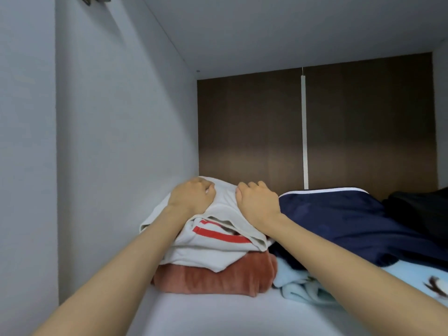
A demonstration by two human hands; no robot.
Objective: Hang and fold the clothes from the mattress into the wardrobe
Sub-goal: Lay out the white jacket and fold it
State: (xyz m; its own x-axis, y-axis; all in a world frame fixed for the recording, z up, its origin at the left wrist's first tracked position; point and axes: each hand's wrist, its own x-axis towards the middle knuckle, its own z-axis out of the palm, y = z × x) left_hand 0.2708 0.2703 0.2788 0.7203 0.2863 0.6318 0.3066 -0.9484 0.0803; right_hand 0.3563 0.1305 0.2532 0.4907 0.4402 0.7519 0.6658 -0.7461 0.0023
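A folded white garment with red stripes (213,246) lies on top of a folded rust-coloured garment (213,277) on a wardrobe shelf (206,316). My left hand (191,196) rests on the white garment's top left, fingers curled into the cloth. On its top right lies my right hand (258,201), fingers likewise curled into the fabric. Both forearms reach in from the bottom of the view.
To the right lie a folded navy garment with white trim (339,214), a black garment (419,209) and a light blue one (305,284). A grey side wall (121,141) stands on the left. A brown back panel (249,129) closes the rear.
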